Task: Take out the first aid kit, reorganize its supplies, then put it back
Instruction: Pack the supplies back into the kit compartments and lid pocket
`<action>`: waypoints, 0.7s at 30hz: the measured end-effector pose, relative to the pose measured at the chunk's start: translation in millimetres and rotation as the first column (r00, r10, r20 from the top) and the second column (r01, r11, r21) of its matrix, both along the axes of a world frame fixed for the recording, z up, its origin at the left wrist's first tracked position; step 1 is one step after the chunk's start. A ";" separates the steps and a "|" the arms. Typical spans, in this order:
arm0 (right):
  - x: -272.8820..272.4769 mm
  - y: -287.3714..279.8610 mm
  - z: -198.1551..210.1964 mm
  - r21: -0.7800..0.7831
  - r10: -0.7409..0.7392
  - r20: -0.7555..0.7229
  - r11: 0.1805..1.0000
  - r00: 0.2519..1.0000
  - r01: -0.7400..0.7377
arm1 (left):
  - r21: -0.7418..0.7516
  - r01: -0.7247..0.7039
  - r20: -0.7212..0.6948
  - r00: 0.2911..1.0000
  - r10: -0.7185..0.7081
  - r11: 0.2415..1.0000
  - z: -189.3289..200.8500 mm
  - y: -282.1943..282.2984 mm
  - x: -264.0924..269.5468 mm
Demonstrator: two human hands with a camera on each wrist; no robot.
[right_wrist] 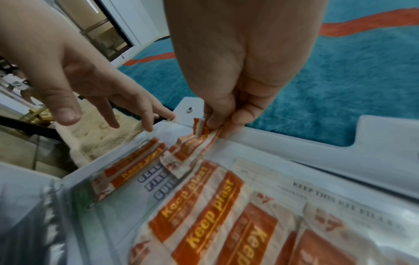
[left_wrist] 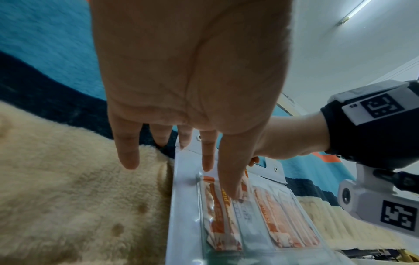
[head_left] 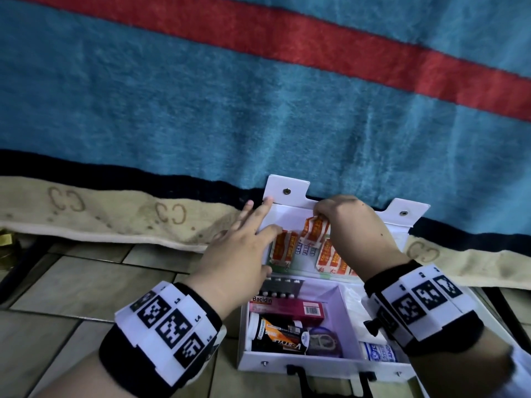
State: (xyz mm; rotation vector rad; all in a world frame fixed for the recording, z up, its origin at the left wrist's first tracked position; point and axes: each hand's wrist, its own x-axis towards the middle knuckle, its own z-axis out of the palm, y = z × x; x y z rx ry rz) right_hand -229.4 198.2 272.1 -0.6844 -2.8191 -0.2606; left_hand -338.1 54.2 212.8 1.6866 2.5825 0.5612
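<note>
Kit: white first aid kit lay open on tiled floor, lid against blue blanket.
Right hand: fingers pinched Keep plast strip above lid sleeve.
Left hand: fingers spread straight, thumb pressing sleeved plasters.
Contents: Bacidin box, V-Style tube, blister pack.

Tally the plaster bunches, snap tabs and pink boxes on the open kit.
Plaster bunches: 3, one pinched by the right hand
Snap tabs: 2
Pink boxes: 1
Total: 6
</note>
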 end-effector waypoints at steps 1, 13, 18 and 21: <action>-1.1 -0.2 -2.9 -0.004 0.022 -0.003 1.000 1.000 -0.022 | -0.003 -0.001 -0.001 1.000 0.001 1.000 0.4 -0.1 0.2; -1.7 -3.0 -16.9 -0.038 0.057 -0.096 0.997 0.994 -0.060 | -0.002 0.001 0.002 1.000 -0.001 1.000 0.9 0.5 1.1; -4.8 -4.8 -13.4 -0.082 0.105 -0.025 0.991 0.994 -0.106 | -0.006 0.001 -0.008 1.000 -0.001 1.000 0.9 0.8 1.1; -7.2 3.5 -20.1 -0.168 0.078 -0.107 0.981 0.991 -0.095 | -0.009 0.002 -0.004 1.000 -0.002 1.000 1.0 0.5 1.8</action>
